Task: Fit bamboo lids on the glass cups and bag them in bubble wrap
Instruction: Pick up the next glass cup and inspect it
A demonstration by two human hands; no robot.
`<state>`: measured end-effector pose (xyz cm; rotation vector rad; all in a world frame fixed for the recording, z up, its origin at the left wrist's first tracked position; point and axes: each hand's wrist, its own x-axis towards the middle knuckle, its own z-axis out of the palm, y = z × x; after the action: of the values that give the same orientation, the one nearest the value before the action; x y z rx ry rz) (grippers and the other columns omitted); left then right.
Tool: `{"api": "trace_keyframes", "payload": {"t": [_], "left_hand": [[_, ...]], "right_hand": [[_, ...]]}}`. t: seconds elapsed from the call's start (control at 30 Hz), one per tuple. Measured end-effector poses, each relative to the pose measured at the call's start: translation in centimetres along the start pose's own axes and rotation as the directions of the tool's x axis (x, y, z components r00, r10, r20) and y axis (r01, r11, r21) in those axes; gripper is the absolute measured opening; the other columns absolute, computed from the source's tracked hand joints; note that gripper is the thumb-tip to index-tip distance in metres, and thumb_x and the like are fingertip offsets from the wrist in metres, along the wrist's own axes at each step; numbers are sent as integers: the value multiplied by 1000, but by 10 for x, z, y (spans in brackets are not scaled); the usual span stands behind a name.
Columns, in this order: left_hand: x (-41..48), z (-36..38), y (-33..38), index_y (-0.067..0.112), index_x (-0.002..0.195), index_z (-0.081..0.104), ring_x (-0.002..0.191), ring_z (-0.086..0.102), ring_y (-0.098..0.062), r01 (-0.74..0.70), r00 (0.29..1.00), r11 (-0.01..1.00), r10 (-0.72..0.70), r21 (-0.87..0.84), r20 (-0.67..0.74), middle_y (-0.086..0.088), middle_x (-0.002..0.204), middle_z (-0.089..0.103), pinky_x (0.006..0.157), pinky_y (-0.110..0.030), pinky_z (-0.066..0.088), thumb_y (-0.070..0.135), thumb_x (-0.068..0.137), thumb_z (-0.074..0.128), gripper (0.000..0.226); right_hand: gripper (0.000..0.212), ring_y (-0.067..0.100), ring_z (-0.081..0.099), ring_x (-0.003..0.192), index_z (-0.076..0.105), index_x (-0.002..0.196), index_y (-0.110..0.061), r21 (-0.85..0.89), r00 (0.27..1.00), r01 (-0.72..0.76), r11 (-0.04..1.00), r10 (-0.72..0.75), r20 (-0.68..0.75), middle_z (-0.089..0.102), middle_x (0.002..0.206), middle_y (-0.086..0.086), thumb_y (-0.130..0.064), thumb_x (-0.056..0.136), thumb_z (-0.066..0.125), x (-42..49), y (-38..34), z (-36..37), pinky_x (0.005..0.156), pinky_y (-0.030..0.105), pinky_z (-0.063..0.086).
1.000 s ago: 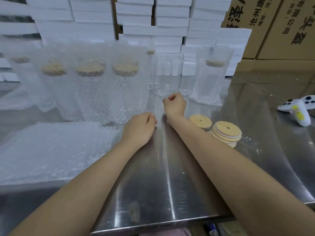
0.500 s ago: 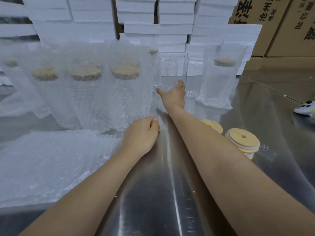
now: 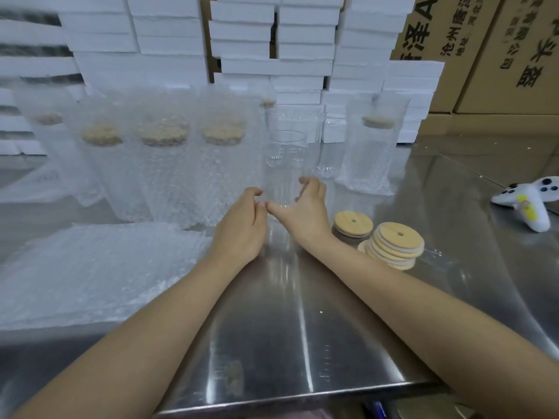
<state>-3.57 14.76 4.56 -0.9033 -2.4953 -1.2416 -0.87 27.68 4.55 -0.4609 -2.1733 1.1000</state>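
Note:
A clear glass cup (image 3: 286, 158) with no lid stands at the middle of the steel table (image 3: 302, 328). My right hand (image 3: 305, 210) grips its lower part, thumb on the left and fingers curled round the right. My left hand (image 3: 242, 228) hovers just left of the cup with loosely curved fingers, its fingertips at the cup's side and beside my right thumb. Bamboo lids (image 3: 396, 244) lie stacked to the right, with another lid (image 3: 353, 222) beside them. A flat pile of bubble-wrap bags (image 3: 90, 267) lies at the left.
Several lidded cups in bubble wrap (image 3: 223, 164) stand in a row at the back left, one more (image 3: 373, 146) at the back right. Bare glasses (image 3: 329, 146) stand behind. White foam boxes (image 3: 272, 40) and cartons (image 3: 484, 49) wall the back. A white controller (image 3: 529, 201) lies far right.
My right hand reached out to the bare glasses, took one and drew it back toward me. My left hand lifted off the table and moved up beside the cup.

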Motion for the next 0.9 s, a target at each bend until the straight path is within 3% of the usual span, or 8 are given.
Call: {"api": "trace_keyframes", "payload": {"t": [0.13,0.23,0.37,0.43,0.5,0.6,0.73,0.9], "left_hand": [[-12,-7,13,24,137,44,116,53,-11,17,1000,956,-22,-292,-12,3,129,52,98,-25,40,39,103,34,39],[-18,-14,22,37,147,25,111,47,19,27,996,823,25,-568,84,10,139,41,87,-3,38,53,88,49,65],[-16,-12,28,44,142,19,114,57,-7,-25,992,699,107,-715,70,5,137,43,82,-14,49,44,67,83,99],[-15,-13,29,52,130,37,112,62,-13,61,994,580,38,-812,102,5,130,51,89,-27,53,50,52,89,93],[-12,-12,25,51,120,52,113,63,-21,199,979,430,-40,-881,202,2,123,58,96,-39,52,39,59,85,70],[-12,-15,24,37,114,68,96,66,-23,413,902,209,40,-886,430,-1,110,67,83,-33,55,39,78,71,37],[-14,-24,26,10,114,68,93,67,-34,762,645,-119,228,-636,730,-17,114,64,74,-36,56,41,65,83,61],[-13,-28,25,7,128,49,74,66,-25,798,602,-129,197,-588,774,-18,99,63,62,-30,57,56,69,66,79]], "right_hand": [[71,3,51,86,39,123,-17,207,998,-19,978,6,61,44,113,3,-42,73,82,-19,-13,-21,79,19,46],[67,7,52,83,38,115,-21,294,999,7,956,-18,35,48,104,4,-49,71,79,-25,-26,-22,79,24,47],[71,14,59,89,39,109,-23,413,999,17,911,-37,40,50,101,3,-72,62,61,-31,-33,-20,76,28,52],[64,16,61,85,45,97,-22,533,996,-89,842,64,65,54,90,2,-79,68,46,-24,-35,-21,78,34,52],[55,12,60,77,54,82,-19,640,971,-223,736,223,82,58,73,-4,-71,88,35,-13,-35,-26,84,35,48],[65,16,65,87,65,91,-11,705,952,-306,640,180,249,68,82,0,-61,99,22,-5,-31,-36,94,39,51],[80,20,71,98,59,117,-18,775,845,-513,369,59,531,74,107,4,-79,86,17,-9,-27,-46,77,37,59],[85,25,66,110,56,127,-18,817,826,-534,217,-72,559,69,120,9,-84,79,32,-10,-27,-48,90,44,53]]}}
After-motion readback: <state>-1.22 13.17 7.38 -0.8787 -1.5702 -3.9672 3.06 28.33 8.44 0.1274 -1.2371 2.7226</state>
